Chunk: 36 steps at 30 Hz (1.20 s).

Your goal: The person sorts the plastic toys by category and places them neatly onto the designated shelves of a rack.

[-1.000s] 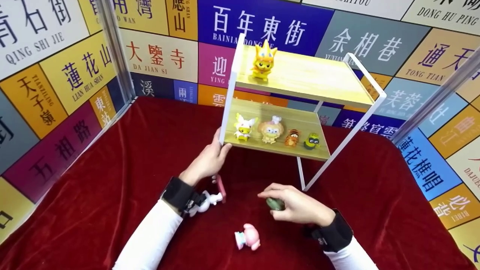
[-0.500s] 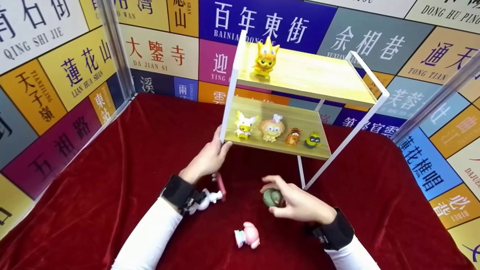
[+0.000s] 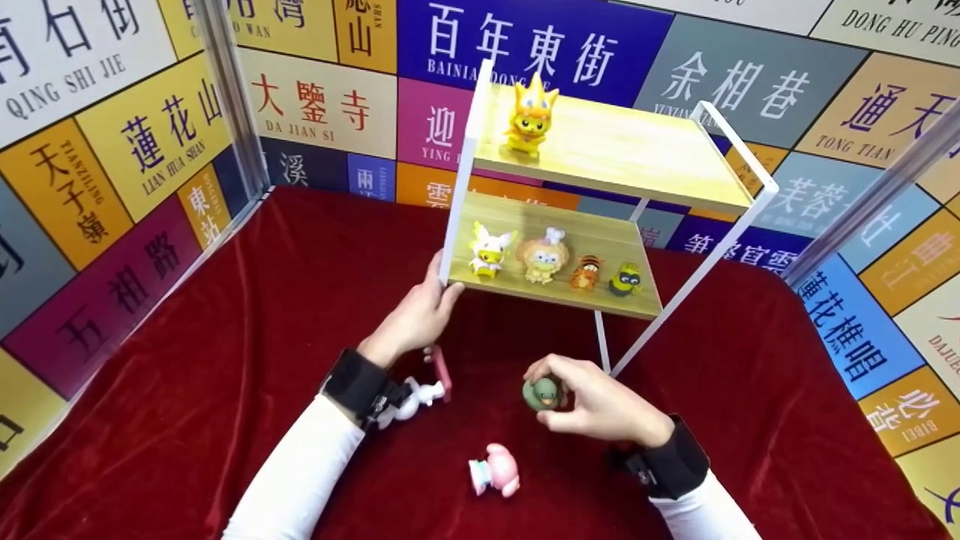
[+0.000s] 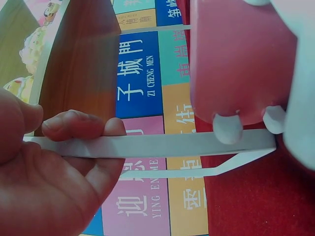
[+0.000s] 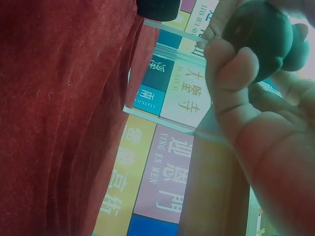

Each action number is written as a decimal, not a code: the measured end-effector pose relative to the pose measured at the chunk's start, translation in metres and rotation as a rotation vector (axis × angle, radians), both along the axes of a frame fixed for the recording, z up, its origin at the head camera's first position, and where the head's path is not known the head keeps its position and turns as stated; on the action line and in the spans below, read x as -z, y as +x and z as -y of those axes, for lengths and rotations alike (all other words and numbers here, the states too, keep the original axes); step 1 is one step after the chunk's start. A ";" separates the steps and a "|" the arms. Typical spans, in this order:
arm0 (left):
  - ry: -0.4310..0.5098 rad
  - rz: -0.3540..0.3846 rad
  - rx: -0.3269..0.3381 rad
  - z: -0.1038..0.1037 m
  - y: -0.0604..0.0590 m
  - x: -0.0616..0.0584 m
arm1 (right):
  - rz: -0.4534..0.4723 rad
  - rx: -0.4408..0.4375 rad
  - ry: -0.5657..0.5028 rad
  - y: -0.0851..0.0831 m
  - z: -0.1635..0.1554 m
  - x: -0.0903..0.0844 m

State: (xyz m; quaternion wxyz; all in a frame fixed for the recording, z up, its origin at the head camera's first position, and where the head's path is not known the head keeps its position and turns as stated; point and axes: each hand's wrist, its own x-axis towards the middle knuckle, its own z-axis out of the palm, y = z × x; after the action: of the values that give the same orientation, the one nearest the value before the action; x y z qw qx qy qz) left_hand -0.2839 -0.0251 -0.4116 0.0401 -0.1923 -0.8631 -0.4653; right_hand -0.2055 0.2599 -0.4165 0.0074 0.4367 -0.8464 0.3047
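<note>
Right grip: the right hand (image 3: 600,401) holds the green duck (image 3: 541,393) narrowly between thumb and fingers, at its rounded body; beak and face stay uncovered toward the head camera, which probably makes it easy to judge which way the duck points.
Left grip: the left hand (image 3: 412,313) is bent round the white frame (image 3: 456,202) at the near left corner of the lower shelf (image 3: 600,231), most likely to steady the stand while the other hand handles the duck.
Duck's place: in front of the stand, between the two wrists; it seems held above the red cloth (image 3: 247,300), though its underside is hidden.
Lower row: a white-hooded yellow figure (image 3: 489,253), a fluffy figure in a white cap (image 3: 543,259), a tiger (image 3: 586,273) and a masked green-yellow figure (image 3: 625,280) stand side by side along the front, spaced apart, presumably so that each shows.
Upper shelf: a crowned yellow figure (image 3: 529,124) stands alone near the left end, facing forward like a display piece.
On the cloth: a pink figure (image 3: 501,471) lies tipped over, nearest the person; a white figure (image 3: 411,400) with a pink piece (image 3: 441,373) sits beside the left wrist, partly covered, so contact cannot be told.
</note>
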 end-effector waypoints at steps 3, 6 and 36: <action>-0.001 0.001 0.003 0.000 0.000 0.000 | -0.048 -0.027 -0.038 0.000 0.000 0.000; -0.002 -0.001 0.006 0.000 0.000 0.000 | -0.067 -0.033 -0.064 0.000 0.001 0.000; -0.008 -0.022 -0.009 -0.001 0.001 0.000 | -0.194 0.074 -0.389 0.014 0.004 -0.092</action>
State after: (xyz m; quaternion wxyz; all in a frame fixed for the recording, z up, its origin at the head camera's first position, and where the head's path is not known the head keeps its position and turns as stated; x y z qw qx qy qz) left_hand -0.2829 -0.0245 -0.4111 0.0509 -0.1940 -0.8653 -0.4595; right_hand -0.1917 0.2556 -0.3242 0.1842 0.4229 -0.7825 0.4182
